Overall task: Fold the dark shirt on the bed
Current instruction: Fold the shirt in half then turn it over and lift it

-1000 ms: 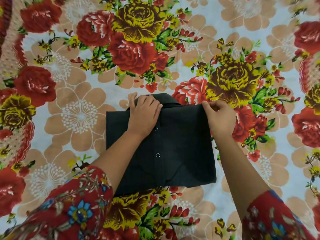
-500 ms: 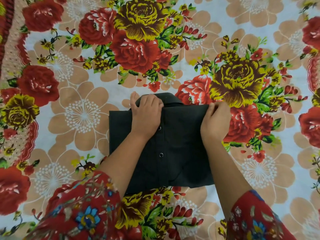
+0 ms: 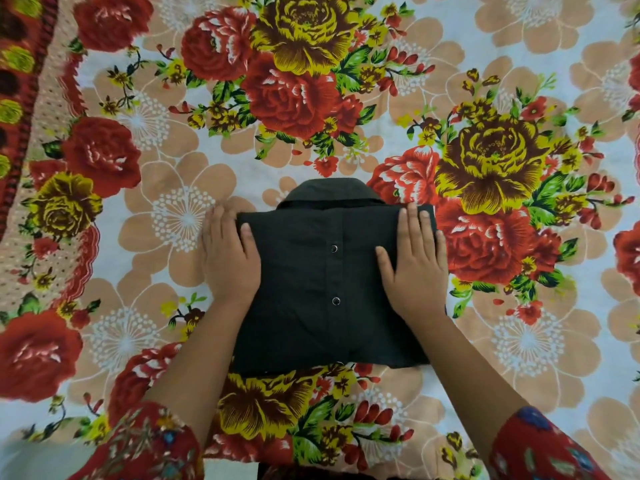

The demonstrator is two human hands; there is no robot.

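Observation:
The dark shirt (image 3: 322, 289) lies on the bed as a compact folded rectangle, collar at the far end, two snap buttons showing down its middle. My left hand (image 3: 230, 256) lies flat along the shirt's left edge, fingers straight, thumb on the cloth. My right hand (image 3: 417, 258) lies flat on the shirt's right side, fingers straight and pointing away from me. Both palms press on the fabric; neither hand grips it.
A floral bedsheet (image 3: 173, 216) with big red and yellow roses covers the whole bed under the shirt. A darker patterned border (image 3: 20, 98) runs along the far left. My red floral sleeves show at the bottom corners.
My left hand slid from the collar area to the shirt's left edge. My right hand let go of the right corner and now lies flat. The shirt sits squarer.

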